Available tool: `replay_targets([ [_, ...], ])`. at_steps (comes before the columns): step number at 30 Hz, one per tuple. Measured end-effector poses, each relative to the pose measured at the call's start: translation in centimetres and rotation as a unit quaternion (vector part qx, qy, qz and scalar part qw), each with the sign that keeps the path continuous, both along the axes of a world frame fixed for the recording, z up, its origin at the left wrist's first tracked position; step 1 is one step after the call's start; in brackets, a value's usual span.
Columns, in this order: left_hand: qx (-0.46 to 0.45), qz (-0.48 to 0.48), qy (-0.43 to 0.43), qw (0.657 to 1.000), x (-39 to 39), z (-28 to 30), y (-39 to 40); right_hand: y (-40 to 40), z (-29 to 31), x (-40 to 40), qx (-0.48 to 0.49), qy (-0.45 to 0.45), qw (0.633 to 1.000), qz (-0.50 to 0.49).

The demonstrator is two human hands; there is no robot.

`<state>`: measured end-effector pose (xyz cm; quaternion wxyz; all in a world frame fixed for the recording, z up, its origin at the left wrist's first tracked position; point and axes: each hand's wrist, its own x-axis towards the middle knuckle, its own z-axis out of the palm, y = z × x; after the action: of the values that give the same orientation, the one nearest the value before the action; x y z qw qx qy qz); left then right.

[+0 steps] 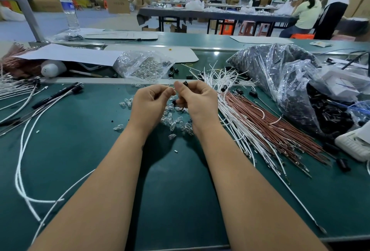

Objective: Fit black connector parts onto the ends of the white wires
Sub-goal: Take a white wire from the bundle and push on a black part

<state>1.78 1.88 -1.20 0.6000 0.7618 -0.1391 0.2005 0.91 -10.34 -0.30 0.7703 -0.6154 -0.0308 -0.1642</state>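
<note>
Both hands up over the green worktop (84,150), close together. Left hand (149,105): fingers curled, pinched on something tiny and clear, too small to name. Right hand (197,100): fingers clamped on a black connector part (185,83) up by the thumb. White wires (226,82) heaped just to the right, beside brown ones, more black parts in the big plastic bag (280,82). To fit well: best held still, hole lined up straight with the end, pushed in slow until snug, no bending.
</note>
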Motion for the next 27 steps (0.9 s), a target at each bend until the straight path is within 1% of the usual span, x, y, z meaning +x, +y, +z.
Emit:
replay_targets([
  [4,0.006,-0.004,-0.006,1.000,0.1,0.0,-0.1,0.0,0.2,-0.1,0.027,-0.007,0.999,-0.019],
  [13,-0.002,-0.005,-0.014,1.000,0.4,-0.2,0.0,-0.2,0.6,-0.3,0.005,-0.020,0.998,-0.053],
  [19,0.016,0.016,-0.022,0.999,0.3,-0.5,0.1,0.1,0.6,-0.3,-0.121,-0.081,0.987,-0.066],
  [23,0.020,0.018,-0.018,0.999,0.1,-0.1,-0.6,0.4,0.6,-0.3,-0.163,-0.116,0.976,-0.090],
  [27,-0.017,-0.022,-0.020,0.999,-0.3,0.2,-1.2,0.5,0.6,-0.6,-0.190,-0.132,0.969,-0.093],
])
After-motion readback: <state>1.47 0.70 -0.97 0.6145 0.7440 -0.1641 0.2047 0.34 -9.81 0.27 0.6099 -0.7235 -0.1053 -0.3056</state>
